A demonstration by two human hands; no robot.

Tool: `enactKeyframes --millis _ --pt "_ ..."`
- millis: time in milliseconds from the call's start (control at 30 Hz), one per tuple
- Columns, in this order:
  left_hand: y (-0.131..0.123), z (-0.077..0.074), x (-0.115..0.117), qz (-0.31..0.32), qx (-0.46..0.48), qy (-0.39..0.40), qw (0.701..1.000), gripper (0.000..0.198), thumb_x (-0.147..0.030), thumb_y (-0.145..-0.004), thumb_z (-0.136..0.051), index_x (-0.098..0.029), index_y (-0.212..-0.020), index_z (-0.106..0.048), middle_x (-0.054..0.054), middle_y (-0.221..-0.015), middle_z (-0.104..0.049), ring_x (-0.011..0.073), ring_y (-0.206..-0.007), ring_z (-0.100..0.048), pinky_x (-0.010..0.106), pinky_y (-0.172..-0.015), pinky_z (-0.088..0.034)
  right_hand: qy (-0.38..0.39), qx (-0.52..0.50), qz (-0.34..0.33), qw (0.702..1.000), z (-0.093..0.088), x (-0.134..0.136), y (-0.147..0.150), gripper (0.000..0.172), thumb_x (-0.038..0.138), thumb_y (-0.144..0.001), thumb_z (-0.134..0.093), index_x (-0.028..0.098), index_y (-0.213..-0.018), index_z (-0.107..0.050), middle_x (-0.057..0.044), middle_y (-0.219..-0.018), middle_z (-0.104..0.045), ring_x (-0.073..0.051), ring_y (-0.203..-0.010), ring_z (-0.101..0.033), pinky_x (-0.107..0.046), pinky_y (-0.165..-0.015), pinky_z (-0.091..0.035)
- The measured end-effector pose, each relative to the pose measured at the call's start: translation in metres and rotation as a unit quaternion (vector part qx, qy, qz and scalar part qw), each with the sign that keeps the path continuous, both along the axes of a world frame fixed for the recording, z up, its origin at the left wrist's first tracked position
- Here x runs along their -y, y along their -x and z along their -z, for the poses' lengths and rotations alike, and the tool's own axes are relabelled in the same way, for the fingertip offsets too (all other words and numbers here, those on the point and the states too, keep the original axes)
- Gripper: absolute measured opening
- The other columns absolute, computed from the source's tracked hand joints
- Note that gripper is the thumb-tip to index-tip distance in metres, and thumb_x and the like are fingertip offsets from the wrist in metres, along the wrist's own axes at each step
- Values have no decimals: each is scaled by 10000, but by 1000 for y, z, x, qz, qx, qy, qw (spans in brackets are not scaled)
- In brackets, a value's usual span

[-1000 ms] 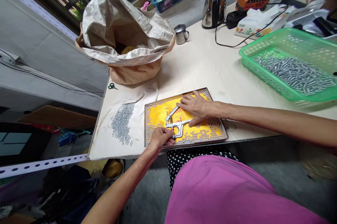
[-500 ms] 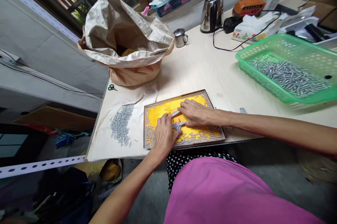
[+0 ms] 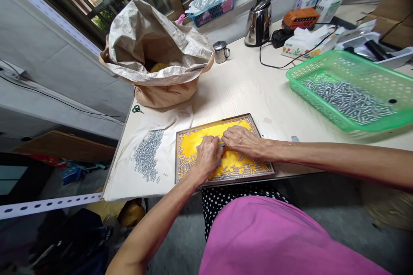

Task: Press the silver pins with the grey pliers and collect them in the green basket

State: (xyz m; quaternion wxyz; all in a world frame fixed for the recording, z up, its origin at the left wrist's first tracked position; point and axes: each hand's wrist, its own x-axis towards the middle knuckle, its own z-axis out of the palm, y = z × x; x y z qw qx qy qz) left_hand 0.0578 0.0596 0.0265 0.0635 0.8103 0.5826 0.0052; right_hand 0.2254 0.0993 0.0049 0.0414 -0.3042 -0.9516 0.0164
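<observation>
Over the shallow tray (image 3: 272, 166), which has a yellow base, both hands meet with fingers curled. Between them a grey-blue two-armed hand tool (image 3: 221, 142) shows only in small parts; its exact kind is hidden. My left hand (image 3: 209, 154) is closed around its left side. From the right, my right hand (image 3: 241, 139) is closed on its other side, knuckles up. Small silvery metal tubes (image 3: 232, 171) lie in the tray, thickest along its near edge and left side, with rows along the rims.
Left of the tray, a pile of the same metal pieces (image 3: 148, 154) lies on a cloth. Behind it are green-handled scissors (image 3: 137, 109) and a large open sack (image 3: 166, 94). A green basket (image 3: 348, 126) holding more pieces stands right. A lidded mug (image 3: 221, 52) and kettle (image 3: 258, 21) stand behind.
The tool's spread arms, visible before, are now mostly covered. My hands have come closer together and the fingers have closed; my left hand has shifted right and slightly up.
</observation>
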Motion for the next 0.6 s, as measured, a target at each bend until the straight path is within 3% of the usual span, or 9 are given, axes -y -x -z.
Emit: enactKeyframes --millis 100,167,233,300,367,433,600 --pt "1 5 0 7 17 -18 1000 205 -204 -865 -622 -139 -1059 -606 123 -1024 -683 271 -994 -619 415 -870 -538 4 -9 28 1000 1 -1 -5 151 110 -932 -430 151 -938 -575 -87 -882 -632 -201 -811 -513 -328 -717 -330" --pt "4 10 1 18 43 -57 997 335 -214 -845 -656 -132 -1157 -564 136 -1097 -674 278 -1031 -619 437 -889 -543 -2 -30 38 999 -2 -2 -9 136 262 -936 -513 146 -984 -565 -108 -948 -631 -219 -852 -517 -333 -730 -335" --pt "7 14 4 52 64 -109 991 387 -219 -853 -656 -125 -1207 -531 175 -1248 -622 296 -1160 -582 470 -954 -526 -12 -64 31 997 -7 -5 -15 365 488 -898 -573 141 -1013 -561 -129 -1002 -626 -245 -893 -522 -348 -752 -342" --pt "12 16 7 114 58 -146 981 254 -200 -906 -586 -132 -1150 -563 197 -1397 -528 306 -1318 -485 511 -1049 -467 -23 -98 24 995 -11 -10 -24 532 648 -872 -526 141 -1031 -566 -132 -1001 -631 -258 -891 -533 -365 -761 -344" --pt "14 15 9 180 29 -168 969 153 -179 -957 -492 -152 -1049 -611 166 -1473 -470 307 -1413 -383 566 -1118 -386 -27 -117 34 992 -10 -19 -34 528 629 -947 -380 147 -1042 -574 -120 -961 -643 -243 -843 -546 -369 -748 -339" --pt "13 11 11 229 1 -177 957 203 -182 -982 -442 -175 -981 -645 111 -1477 -483 301 -1442 -341 591 -1142 -345 -18 -125 34 991 -5 -33 -45 515 497 -1022 -202 166 -945 -588 -101 -854 -647 -211 -753 -540 -355 -704 -328" --pt "4 -6 13 288 -17 -176 941 218 -195 -978 -466 -169 -935 -678 79 -1458 -504 286 -1449 -326 509 -1135 -391 4 -150 6 989 7 -57 -61 593 532 -1023 -137 215 -834 -601 -61 -777 -642 -203 -741 -545 -364 -737 -348"
